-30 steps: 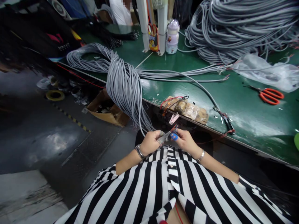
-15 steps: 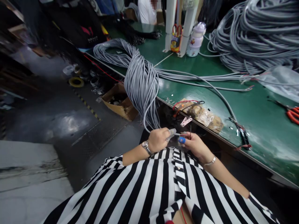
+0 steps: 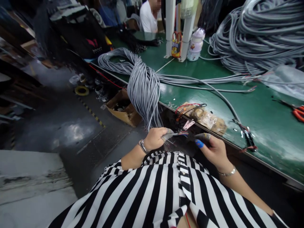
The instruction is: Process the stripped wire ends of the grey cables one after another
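My left hand (image 3: 155, 139) is closed around the end of a grey cable (image 3: 152, 125) that hangs off a thick bundle of grey cables (image 3: 143, 88) draped over the bench edge. Thin coloured wires (image 3: 182, 134) stick out of the cable end to the right. My right hand (image 3: 213, 150), with a blue nail, is a short way to the right of those wires, thumb and finger pressed together in a pinch; what it holds, if anything, is too small to see. Both hands sit just below the green bench (image 3: 261, 107), above my striped top.
A large heap of grey cable (image 3: 258, 34) fills the bench's far right. Red-handled scissors (image 3: 298, 114), a clear plastic bag (image 3: 285, 79), a bottle (image 3: 195, 44), a pink clip (image 3: 188, 124) and a brown bag (image 3: 206, 117) lie on the bench. A cardboard box (image 3: 121, 109) sits on the floor. Another person (image 3: 148, 17) sits far back.
My right hand has pulled away to the right from the cable end, baring the coloured wires. My left hand keeps its grip. The view has shifted slightly.
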The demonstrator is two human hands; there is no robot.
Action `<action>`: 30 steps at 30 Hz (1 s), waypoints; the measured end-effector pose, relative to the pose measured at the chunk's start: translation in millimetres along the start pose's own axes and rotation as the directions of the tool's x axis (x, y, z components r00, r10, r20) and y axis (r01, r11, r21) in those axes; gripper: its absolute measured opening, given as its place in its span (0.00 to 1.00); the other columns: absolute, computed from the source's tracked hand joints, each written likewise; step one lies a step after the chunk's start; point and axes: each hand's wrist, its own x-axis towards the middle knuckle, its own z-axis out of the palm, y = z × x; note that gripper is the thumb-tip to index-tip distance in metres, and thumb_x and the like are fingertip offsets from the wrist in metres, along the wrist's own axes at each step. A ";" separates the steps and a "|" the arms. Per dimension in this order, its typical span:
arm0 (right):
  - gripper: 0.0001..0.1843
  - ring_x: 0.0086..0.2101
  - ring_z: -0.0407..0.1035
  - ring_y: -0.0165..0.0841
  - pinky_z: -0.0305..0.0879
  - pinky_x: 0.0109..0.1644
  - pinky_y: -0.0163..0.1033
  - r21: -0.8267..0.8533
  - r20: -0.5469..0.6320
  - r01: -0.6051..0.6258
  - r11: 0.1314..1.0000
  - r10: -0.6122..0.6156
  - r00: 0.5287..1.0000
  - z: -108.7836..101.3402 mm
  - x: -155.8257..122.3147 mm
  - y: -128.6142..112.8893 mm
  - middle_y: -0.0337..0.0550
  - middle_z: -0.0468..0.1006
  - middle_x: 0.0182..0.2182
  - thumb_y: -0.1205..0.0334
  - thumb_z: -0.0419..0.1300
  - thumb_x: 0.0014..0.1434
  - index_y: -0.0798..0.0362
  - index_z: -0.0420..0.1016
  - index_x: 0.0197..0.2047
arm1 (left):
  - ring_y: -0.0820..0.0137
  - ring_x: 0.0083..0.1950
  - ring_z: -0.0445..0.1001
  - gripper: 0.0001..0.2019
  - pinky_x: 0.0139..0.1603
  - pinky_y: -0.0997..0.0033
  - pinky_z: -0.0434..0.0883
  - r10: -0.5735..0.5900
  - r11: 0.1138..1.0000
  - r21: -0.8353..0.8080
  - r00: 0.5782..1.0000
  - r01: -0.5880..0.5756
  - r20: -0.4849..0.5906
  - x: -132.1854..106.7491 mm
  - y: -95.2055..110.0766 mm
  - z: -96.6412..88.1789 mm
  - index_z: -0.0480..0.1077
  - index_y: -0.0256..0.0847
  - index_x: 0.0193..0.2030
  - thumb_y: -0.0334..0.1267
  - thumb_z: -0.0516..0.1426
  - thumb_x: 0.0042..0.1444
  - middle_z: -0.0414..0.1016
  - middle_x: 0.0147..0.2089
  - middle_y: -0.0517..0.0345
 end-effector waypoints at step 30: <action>0.20 0.18 0.52 0.21 0.47 0.19 0.28 0.750 0.136 -0.525 0.401 0.684 0.717 47.8 11.0 3.7 0.37 0.70 0.21 0.50 0.73 0.41 0.56 0.73 0.27 | 0.72 0.29 0.74 0.11 0.31 0.75 0.68 0.433 0.899 -0.015 0.887 -0.437 0.160 10.9 -8.0 2.7 0.74 0.36 0.39 0.38 0.53 0.64 0.76 0.29 0.55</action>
